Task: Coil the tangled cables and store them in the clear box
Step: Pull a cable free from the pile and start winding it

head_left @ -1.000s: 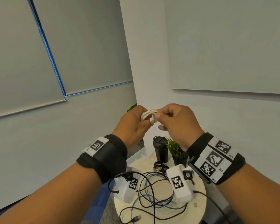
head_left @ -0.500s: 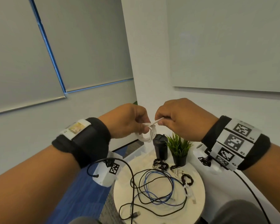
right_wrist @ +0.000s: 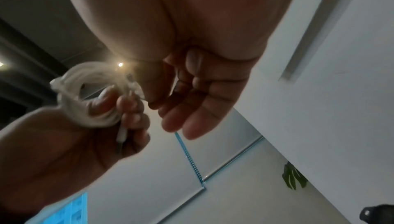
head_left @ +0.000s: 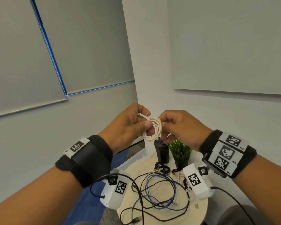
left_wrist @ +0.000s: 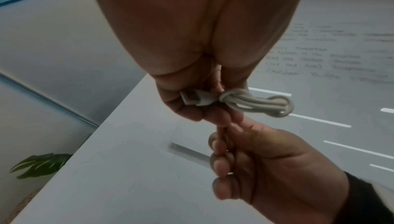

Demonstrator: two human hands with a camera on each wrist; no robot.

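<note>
A white cable [head_left: 154, 129] is wound into a small coil and held up at chest height between both hands. My left hand [head_left: 146, 119] grips the coil with thumb and fingers through its loop. In the left wrist view the coil [left_wrist: 257, 104] shows a turn wrapped round each end, and a plug [left_wrist: 195, 100] lies under the fingers. My right hand [head_left: 163, 131] pinches the coil's right side. The right wrist view shows the coil [right_wrist: 89, 98] with the thumb and forefinger pinched on a strand. Tangled black cables [head_left: 137, 191] and a blue cable [head_left: 153, 202] lie on the round table [head_left: 200, 213] below.
A clear box [head_left: 134, 157] stands at the table's left, partly hidden by my left wrist. A black tumbler [head_left: 162, 154], a small potted plant [head_left: 180, 151] and small bundled black cables [head_left: 162, 167] sit at the back of the table. Walls close in behind and to the right.
Half a second ago my right hand had drawn the cable's free end out to the right. Now both hands are together again on the coil, with the end wound in.
</note>
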